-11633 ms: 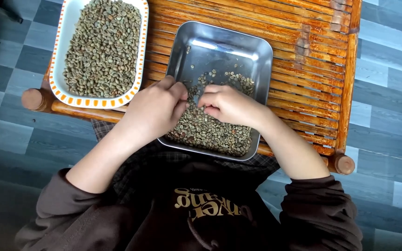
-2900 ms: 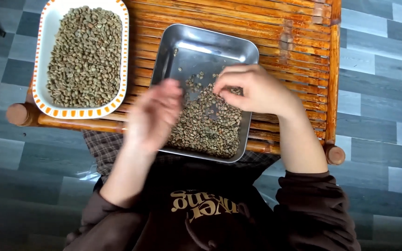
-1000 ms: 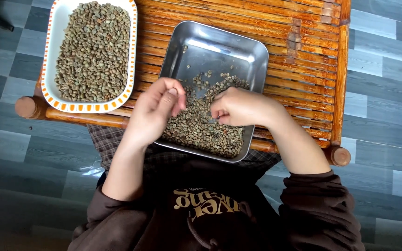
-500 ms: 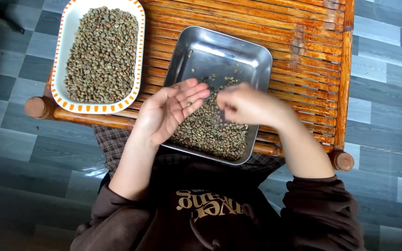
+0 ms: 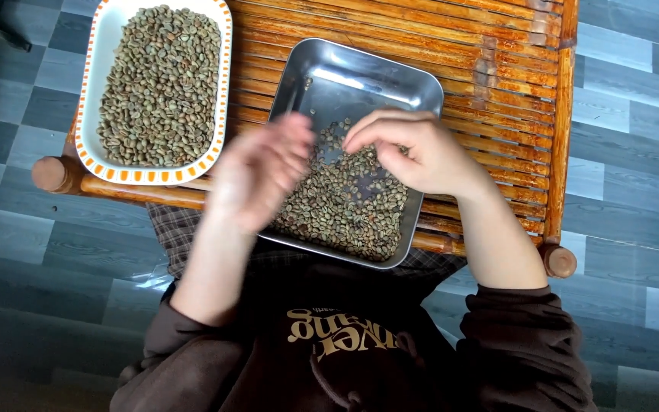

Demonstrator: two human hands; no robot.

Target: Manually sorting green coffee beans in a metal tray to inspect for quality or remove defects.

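Right now my right hand [image 5: 421,152] hovers over the steel tray [image 5: 360,72], fingertips pinched together low over the green coffee beans [image 5: 341,206]; whether a bean sits between them I cannot tell. My left hand [image 5: 257,179] is blurred at the tray's left edge, fingers loosely spread and, as far as I can see, gripping nothing. The beans lie heaped in the near half of the tray, the far half almost bare. As I judge it, the risk lies at the near edge: the tray overhangs the bamboo table [image 5: 497,84] toward my lap, so a heavy press or a knock from the left hand could tip it and scatter beans onto the floor. A careless sweep could also flick beans over the low rim. To the far left stands an oval white dish [image 5: 85,114] with an orange-checked border, filled with more beans, its near left rim past the table's edge. Around everything runs grey tiled flooring [image 5: 634,152].
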